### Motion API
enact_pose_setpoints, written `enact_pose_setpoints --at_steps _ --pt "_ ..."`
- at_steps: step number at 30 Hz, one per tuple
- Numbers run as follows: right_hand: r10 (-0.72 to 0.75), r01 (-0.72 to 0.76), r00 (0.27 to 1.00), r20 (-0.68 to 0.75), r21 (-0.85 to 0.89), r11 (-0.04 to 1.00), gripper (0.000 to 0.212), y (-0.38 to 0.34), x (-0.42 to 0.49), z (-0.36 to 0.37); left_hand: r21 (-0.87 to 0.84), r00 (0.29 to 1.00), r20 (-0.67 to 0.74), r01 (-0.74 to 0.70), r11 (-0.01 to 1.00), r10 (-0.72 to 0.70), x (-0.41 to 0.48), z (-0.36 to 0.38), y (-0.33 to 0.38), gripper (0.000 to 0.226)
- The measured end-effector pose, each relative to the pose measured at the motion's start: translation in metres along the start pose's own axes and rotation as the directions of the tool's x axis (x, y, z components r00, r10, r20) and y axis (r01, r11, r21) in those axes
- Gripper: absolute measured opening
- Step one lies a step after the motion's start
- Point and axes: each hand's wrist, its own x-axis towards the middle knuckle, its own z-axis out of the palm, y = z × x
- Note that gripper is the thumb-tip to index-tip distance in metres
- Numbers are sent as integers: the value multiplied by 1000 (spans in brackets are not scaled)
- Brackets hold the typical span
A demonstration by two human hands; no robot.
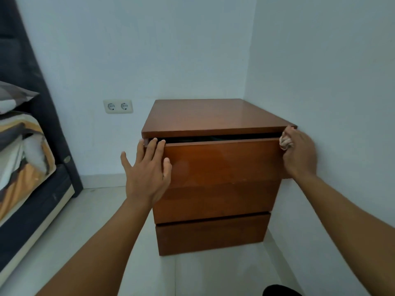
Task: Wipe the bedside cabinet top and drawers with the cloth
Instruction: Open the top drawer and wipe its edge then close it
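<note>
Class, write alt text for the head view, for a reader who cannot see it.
A person's right hand holds a bunched cloth at the right end of the slightly open top drawer of a brown bedside cabinet, while the left hand rests open on the drawer's left end.

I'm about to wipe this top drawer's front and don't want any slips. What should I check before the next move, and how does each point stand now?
1. Cloth in the right hand: ok, bunched in its grip.
2. Cloth at the top drawer: ok, at its upper right corner.
3. Left hand steadying the drawer: ok, fingers on its upper left edge.
4. Drawer shut: not ok, a dark gap shows under the cabinet top.
5. Cloth damp or clean: cannot tell.
</note>
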Motion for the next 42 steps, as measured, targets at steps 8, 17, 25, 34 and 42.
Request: enact_pose_setpoints --at_steps 8,17,25,34,42 --pt "-518 504 836 182 120 856 60 -157 -137 96 -56 1000 -30 6 998 -8 -2 4 1 58" --pt "-342 372 917 207 -127 920 75 -56 -133 120 -70 998 -62 3 998 -7 -3 7 4 56" --pt "-38 40 992 124 -18 999 82 56 -97 68 -64 997 -75 23 998 -28 -6 11 9 60" --pt "-250 256 967 -56 182 949 71 -55 -120 68 -49 998 -57 39 998 -42 -6 10 13 63" --pt "-681 718 688 250 -100 688 68 -117 -144 139 -50 997 -71 33 998 -36 -6 11 9 63"
